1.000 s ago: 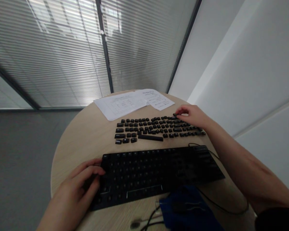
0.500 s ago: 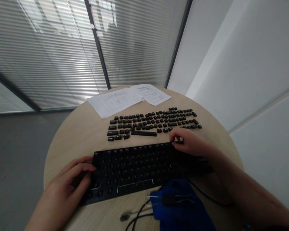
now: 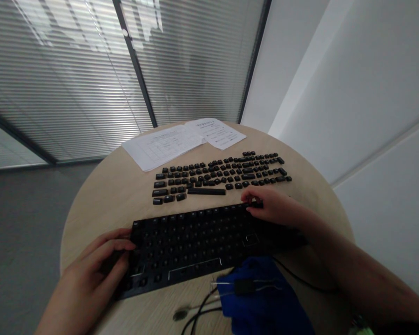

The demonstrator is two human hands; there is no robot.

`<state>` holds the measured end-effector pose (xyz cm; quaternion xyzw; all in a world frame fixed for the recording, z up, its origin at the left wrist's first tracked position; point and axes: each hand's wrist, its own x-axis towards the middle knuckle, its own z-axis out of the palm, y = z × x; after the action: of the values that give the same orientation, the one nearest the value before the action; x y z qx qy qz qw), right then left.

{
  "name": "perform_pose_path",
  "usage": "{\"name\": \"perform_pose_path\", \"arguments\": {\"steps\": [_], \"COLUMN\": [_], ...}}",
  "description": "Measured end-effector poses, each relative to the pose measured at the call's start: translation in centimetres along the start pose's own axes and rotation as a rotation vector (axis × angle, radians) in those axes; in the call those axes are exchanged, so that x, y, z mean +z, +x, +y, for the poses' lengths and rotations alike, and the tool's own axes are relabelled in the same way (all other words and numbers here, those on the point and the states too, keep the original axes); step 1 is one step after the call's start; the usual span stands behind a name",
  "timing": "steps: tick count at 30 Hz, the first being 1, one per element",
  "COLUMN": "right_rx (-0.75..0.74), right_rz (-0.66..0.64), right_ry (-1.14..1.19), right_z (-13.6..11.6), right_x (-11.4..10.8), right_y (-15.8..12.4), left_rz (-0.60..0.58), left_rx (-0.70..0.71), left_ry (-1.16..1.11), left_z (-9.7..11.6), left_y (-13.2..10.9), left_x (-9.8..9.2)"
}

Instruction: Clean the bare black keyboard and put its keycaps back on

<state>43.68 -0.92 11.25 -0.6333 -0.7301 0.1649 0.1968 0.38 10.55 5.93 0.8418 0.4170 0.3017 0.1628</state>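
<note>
A black keyboard base (image 3: 195, 242) with its keycaps removed lies on a round wooden table (image 3: 118, 195). Behind it, rows of loose black keycaps (image 3: 219, 174) are laid out, with a long spacebar cap (image 3: 206, 191) in front. My right hand (image 3: 268, 207) pinches a small black keycap at the keyboard's top edge, right of centre. My left hand (image 3: 97, 267) rests curled against the keyboard's left end, fingers touching its corner.
Two printed paper sheets (image 3: 181, 142) lie at the table's far side. A blue cloth (image 3: 261, 298) with a small black tool on it and a cable (image 3: 195, 311) sit at the near edge. Glass walls with blinds stand behind.
My right hand came back from the far keycap rows with a keycap and now holds it at the keyboard's top edge. My left hand stayed on the keyboard's left end.
</note>
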Motion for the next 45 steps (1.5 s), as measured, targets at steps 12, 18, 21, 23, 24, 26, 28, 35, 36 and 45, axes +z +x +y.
{"name": "perform_pose_path", "arguments": {"steps": [12,18,21,23,24,26,28,35,36,45], "right_rx": [0.043,0.069,0.087,0.09,0.085,0.059,0.026,0.128,0.177,0.394], "right_rz": [-0.002,-0.051,-0.059,-0.047,-0.039,-0.024,-0.006,0.121,0.105,0.025], "right_ry": [-0.104,-0.16,-0.165,-0.16,-0.157,-0.151,-0.151,-0.392,-0.449,-0.639], "right_z": [-0.7,-1.1,-1.1,-1.0,-0.9,-0.6,-0.3,2.6,3.3,9.4], "right_x": [-0.2,-0.3,-0.2,-0.1,-0.1,-0.2,-0.6,-5.3,-6.2,-9.2], "right_y": [0.1,0.3,0.4,0.3,0.2,-0.2,-0.5,2.5,3.6,13.3], "left_rz": [-0.018,-0.05,-0.062,-0.07,-0.071,-0.065,-0.054,-0.036,-0.034,0.006], "left_rx": [-0.024,-0.058,-0.076,-0.068,-0.061,-0.045,-0.028,0.018,0.025,0.079], "left_ry": [0.014,-0.001,-0.013,-0.005,0.0,0.008,0.018,0.036,0.037,-0.001], "left_z": [0.1,0.6,0.8,0.8,0.8,0.7,0.5,0.2,0.3,0.8], "left_y": [0.1,0.3,0.3,0.4,0.4,0.4,0.4,0.3,0.3,0.6], "left_x": [0.1,0.0,0.0,0.0,0.0,0.0,0.1,0.2,0.2,0.1]}}
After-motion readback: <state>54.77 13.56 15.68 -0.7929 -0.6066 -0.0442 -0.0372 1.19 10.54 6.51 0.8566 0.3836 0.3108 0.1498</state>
